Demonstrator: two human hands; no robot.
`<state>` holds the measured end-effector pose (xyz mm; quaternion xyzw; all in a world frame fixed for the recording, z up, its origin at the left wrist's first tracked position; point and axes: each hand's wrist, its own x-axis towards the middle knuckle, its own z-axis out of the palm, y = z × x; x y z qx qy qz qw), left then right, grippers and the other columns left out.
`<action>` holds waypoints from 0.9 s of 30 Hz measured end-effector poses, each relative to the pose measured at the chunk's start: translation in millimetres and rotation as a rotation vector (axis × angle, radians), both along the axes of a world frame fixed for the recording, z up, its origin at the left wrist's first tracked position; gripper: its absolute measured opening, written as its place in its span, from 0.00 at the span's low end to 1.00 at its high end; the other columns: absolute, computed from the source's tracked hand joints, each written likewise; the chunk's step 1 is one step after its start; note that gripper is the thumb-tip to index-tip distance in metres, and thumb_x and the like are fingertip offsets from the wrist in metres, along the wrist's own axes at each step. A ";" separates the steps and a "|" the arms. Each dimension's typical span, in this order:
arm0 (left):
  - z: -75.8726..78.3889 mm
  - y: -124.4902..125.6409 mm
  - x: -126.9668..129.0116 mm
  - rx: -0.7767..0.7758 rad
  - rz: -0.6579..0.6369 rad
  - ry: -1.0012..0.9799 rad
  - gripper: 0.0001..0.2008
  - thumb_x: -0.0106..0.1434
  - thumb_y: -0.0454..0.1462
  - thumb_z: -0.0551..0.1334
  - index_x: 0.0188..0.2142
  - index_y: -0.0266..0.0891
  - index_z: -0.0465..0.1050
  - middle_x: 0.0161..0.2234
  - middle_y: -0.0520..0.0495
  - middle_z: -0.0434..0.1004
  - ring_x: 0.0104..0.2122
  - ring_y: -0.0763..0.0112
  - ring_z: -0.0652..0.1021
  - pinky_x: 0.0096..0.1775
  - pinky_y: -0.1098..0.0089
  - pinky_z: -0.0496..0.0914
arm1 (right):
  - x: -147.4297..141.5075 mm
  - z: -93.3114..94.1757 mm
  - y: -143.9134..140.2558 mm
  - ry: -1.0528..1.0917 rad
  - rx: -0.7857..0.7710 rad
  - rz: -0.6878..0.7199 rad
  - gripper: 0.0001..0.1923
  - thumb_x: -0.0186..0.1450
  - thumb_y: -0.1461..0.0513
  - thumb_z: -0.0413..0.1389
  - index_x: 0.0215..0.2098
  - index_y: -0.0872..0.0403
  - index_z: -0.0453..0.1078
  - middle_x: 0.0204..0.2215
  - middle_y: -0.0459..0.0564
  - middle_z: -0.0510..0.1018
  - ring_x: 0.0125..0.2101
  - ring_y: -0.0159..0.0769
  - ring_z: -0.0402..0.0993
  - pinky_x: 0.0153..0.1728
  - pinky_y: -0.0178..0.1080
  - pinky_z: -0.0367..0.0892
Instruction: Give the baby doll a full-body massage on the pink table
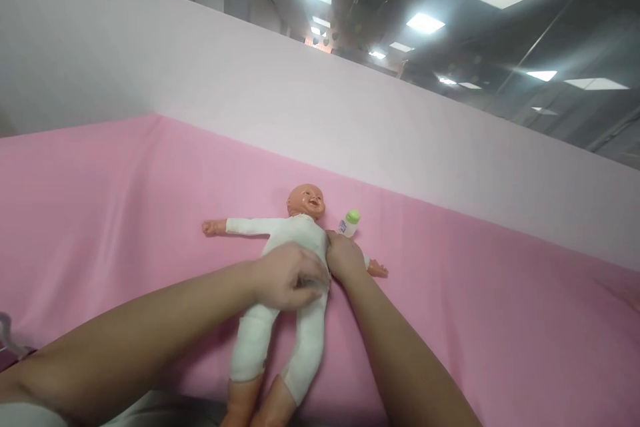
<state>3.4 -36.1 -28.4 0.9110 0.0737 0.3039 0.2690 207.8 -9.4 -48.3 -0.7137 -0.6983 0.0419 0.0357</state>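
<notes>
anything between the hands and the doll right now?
Nothing visible. The left hand lies on the doll at its belly, and the right hand touches its side. The small green-capped bottle sits apart, beside the doll's head.

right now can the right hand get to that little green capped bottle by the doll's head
Probably yes: the right hand rests on the doll at its side, and the bottle lies just beyond it on the pink sheet, with nothing between them.

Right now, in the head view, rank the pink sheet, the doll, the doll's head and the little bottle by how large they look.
1. pink sheet
2. doll
3. doll's head
4. bottle, clearly smallest

The doll's legs lie nearer the camera than its head and the bottle, which exaggerates the doll's size but not the order.
</notes>
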 end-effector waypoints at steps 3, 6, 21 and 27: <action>-5.2 -8.0 11.3 0.068 -0.076 0.060 0.10 0.62 0.39 0.62 0.40 0.42 0.80 0.40 0.44 0.84 0.42 0.60 0.81 0.50 0.63 0.73 | 2.0 0.7 1.1 0.046 0.016 0.007 0.18 0.72 0.60 0.43 0.51 0.51 0.72 0.44 0.57 0.81 0.44 0.47 0.77 0.39 0.42 0.63; -9.9 2.6 11.2 0.158 0.051 0.145 0.14 0.63 0.43 0.63 0.47 0.43 0.80 0.51 0.43 0.81 0.53 0.55 0.78 0.63 0.53 0.62 | 4.0 3.4 0.1 0.079 0.008 0.028 0.17 0.73 0.57 0.44 0.48 0.50 0.73 0.42 0.54 0.82 0.41 0.44 0.78 0.38 0.40 0.63; -30.7 72.5 -28.2 -0.068 0.913 0.250 0.19 0.70 0.43 0.50 0.45 0.46 0.81 0.45 0.47 0.84 0.45 0.59 0.81 0.54 0.59 0.69 | -1.0 2.5 -14.5 0.438 0.369 0.409 0.21 0.72 0.55 0.51 0.60 0.53 0.70 0.59 0.56 0.74 0.60 0.46 0.68 0.62 0.50 0.61; -33.4 82.6 -30.5 -0.101 0.946 0.288 0.19 0.69 0.44 0.50 0.37 0.46 0.80 0.39 0.48 0.84 0.37 0.61 0.80 0.37 0.66 0.69 | -51.2 19.8 -67.0 0.594 0.229 1.038 0.21 0.71 0.52 0.53 0.57 0.52 0.72 0.56 0.53 0.78 0.58 0.39 0.72 0.62 0.44 0.63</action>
